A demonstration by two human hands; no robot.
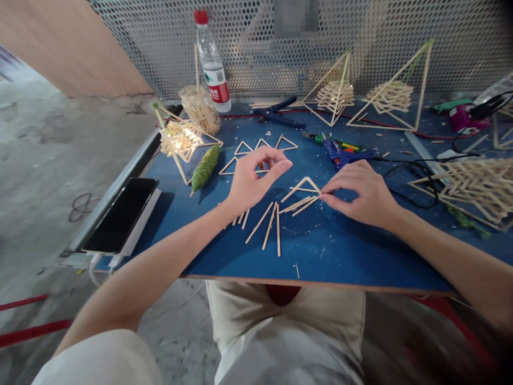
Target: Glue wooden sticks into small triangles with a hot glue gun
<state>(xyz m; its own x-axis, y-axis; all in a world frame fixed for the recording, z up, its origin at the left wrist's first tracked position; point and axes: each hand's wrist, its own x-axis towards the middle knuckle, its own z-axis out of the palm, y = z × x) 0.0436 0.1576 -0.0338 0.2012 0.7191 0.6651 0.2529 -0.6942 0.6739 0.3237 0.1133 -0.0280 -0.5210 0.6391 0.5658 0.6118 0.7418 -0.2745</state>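
My right hand (356, 192) pinches the end of a thin wooden stick (304, 206) between thumb and fingertips, low over the table. Close to those fingertips, two sticks meet in a peak (306, 179), and more sticks lie around them. My left hand (256, 176) hovers to the left, thumb and fingers curled together in a pinch; whatever is between them, if anything, is too small to make out. Beyond it lie several small stick triangles (284, 143), partly hidden by the hand. Loose sticks (270, 227) fan out on the table between my forearms.
A blue glue gun (340, 154) and pliers (280, 113) lie behind. Stick pyramids (334, 96) stand at the back. A water bottle (214, 69), a jar of sticks (200, 109), a green thread spindle (206, 168) and a phone (122, 214) occupy the left. A cable (412, 200) runs right.
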